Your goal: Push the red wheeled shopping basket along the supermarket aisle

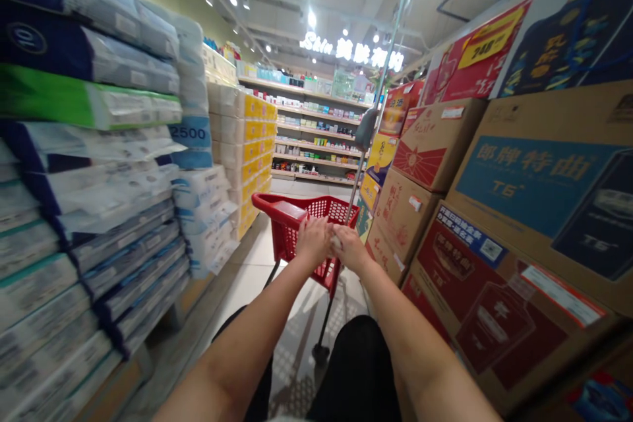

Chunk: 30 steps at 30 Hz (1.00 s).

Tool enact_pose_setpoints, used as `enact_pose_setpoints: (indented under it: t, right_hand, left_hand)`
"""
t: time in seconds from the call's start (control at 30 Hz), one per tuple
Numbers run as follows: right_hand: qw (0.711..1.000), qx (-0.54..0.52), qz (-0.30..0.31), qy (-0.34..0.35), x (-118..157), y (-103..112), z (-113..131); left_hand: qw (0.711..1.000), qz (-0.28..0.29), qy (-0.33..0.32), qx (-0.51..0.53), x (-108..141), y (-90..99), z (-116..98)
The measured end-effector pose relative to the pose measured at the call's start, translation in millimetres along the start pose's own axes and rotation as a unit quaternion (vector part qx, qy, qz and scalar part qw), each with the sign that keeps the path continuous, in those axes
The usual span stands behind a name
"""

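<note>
A red plastic shopping cart (pixel 279 242) with a perforated basket stands in the aisle right in front of me. My left hand (pixel 314 237) is closed at the cart's near right rim, its fingers curled over. Close beside it, my right hand (pixel 347 247) is closed too, fingertips near those of my left hand. Something small and pale shows at the fingers of my right hand, too small to make out. A thin metal pole (pixel 354 191) with a grey fitting (pixel 366 129) rises behind my right hand.
Stacked paper packs (pixel 133 105) line the left side, with yellow-and-white packs (pixel 254 145) farther on. Piled cardboard boxes (pixel 539 171) stand close on the right. Shelves of small goods (pixel 316 128) cross the far end. A cart wheel (pixel 320 352) is near my legs.
</note>
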State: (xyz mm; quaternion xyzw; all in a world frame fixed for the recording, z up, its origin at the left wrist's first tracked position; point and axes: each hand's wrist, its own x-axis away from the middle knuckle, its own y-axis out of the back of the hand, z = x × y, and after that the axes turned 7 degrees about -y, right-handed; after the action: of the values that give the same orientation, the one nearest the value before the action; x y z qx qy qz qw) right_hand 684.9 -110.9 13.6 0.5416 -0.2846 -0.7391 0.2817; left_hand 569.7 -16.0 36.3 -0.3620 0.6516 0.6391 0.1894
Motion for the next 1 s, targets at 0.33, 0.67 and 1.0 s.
enact_pose_setpoints:
  t: [0.33, 0.67, 1.0]
  right_hand:
    - [0.997, -0.075, -0.011, -0.001, 2.1, -7.7, 39.1]
    - [0.994, -0.026, -0.080, 0.077, 41.8, -7.4, 71.5]
    - [0.991, -0.007, -0.057, -0.119, 13.1, -15.4, 113.6]
  left_hand:
    - [0.998, -0.039, -0.017, -0.052, 33.4, 42.3, 33.3]
    - [0.990, -0.052, -0.048, 0.126, 66.2, 64.4, 39.9]
    - [0.983, -0.094, -0.054, 0.149, 72.8, 59.6, 43.7]
